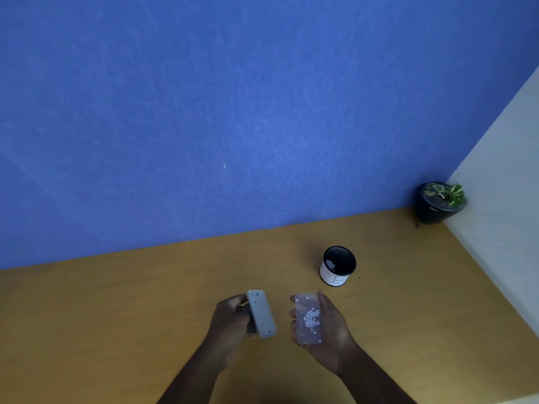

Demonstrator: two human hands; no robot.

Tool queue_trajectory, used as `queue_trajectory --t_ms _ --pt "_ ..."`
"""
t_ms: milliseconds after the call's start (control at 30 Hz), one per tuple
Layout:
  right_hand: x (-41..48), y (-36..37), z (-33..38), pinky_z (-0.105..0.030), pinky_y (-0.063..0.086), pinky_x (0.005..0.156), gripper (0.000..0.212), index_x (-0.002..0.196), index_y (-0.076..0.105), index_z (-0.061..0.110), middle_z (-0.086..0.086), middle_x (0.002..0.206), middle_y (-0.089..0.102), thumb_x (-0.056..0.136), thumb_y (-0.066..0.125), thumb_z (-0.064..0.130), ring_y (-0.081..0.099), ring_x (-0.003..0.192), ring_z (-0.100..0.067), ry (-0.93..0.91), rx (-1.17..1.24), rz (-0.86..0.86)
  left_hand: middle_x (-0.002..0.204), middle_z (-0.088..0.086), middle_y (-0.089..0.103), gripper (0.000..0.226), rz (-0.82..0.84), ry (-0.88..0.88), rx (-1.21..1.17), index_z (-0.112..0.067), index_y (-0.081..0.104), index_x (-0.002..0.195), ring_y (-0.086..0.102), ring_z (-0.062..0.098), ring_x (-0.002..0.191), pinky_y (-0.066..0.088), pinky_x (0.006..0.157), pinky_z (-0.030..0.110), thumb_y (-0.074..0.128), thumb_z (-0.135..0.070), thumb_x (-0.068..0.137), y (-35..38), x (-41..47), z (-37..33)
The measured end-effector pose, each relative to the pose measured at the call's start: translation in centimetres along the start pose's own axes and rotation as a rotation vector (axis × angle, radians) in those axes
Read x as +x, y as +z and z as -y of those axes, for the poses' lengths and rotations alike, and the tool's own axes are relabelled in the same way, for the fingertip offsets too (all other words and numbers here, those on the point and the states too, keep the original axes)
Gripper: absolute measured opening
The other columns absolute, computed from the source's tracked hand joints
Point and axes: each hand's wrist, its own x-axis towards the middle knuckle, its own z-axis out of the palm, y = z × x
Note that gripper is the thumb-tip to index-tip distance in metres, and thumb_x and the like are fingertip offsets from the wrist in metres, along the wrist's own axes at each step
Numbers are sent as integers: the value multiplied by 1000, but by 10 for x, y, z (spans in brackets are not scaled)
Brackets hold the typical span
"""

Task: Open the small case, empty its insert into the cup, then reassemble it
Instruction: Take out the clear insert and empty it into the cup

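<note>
My left hand (230,319) grips a pale grey case shell (261,313), held on edge above the wooden table (116,316). My right hand (326,330) holds a clear flat insert (307,319) lying on its palm, with several small white pieces clustered inside it. The two parts are apart, a short gap between them. A cup (338,266), black inside with a white outer wall, stands upright behind and to the right of my right hand. A few white bits show inside it.
A dark pot with a green plant (440,204) sits in the far right corner of the table. A blue wall runs along the back edge. A white wall borders the right side.
</note>
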Motion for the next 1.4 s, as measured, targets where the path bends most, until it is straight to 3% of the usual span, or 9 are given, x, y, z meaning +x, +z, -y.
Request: queue_trajectory --t_ms 133,333,533,800,967,1067,1167,1233,1400 --pt "0 -4 0 -36 57 56 64 117 78 2 -17 83 69 103 49 58 65 62 -29 -3 -2 -13 106 12 78 34 -97 -34 70 -14 70 133 81 29 86 66 56 38 55 0 107 -2 19 11" --pt "0 -6 2 -35 58 56 64 114 80 3 -16 83 70 102 50 58 66 62 -28 -15 -1 -8 112 14 72 33 -180 -27 254 -7 73 132 74 21 75 57 41 23 58 0 104 -1 43 24" --pt "-3 -8 4 -36 57 56 64 116 80 2 -16 83 70 102 50 57 66 64 -28 -31 4 -27 103 9 74 32 -230 -1 372 -7 76 129 76 27 82 70 73 44 55 -3 105 -1 56 29" --pt "-2 -9 3 -35 57 58 65 117 80 3 -16 83 71 104 47 58 66 65 -28 -37 -39 -65 96 3 77 16 -246 -16 376 -25 75 92 73 18 74 69 73 42 67 -14 101 0 60 28" --pt "-1 -6 6 -36 56 58 64 118 80 3 -16 84 72 105 47 56 68 66 -28 -50 -41 -70 84 -10 68 7 -213 -36 317 -27 72 104 73 22 75 70 78 51 72 -23 97 1 64 31" --pt "-2 -5 8 -36 56 59 65 117 80 3 -16 85 72 104 48 58 68 66 -28 -54 -40 -72 110 4 74 29 -250 -34 329 -19 70 125 74 25 88 64 69 39 71 -25 96 6 61 29" --pt "-3 -7 13 -37 56 61 61 115 81 4 -16 86 72 105 49 56 69 68 -29 -72 -61 -70 141 12 60 42 -400 152 471 -16 63 140 60 36 129 54 97 46 68 -20 99 13 54 25" --pt "-3 -8 16 -37 57 61 59 116 79 4 -15 86 73 105 50 54 69 70 -29 -89 -70 -75 141 13 60 41 -396 337 403 -9 63 141 58 31 132 52 106 46 66 -10 100 23 49 15" --pt "1 -13 34 -30 54 49 55 124 70 3 -9 83 72 107 48 50 68 62 -18 -155 -65 -85 108 -1 78 15 -120 317 253 -20 78 110 72 13 96 55 79 27 64 -19 104 62 39 -24"
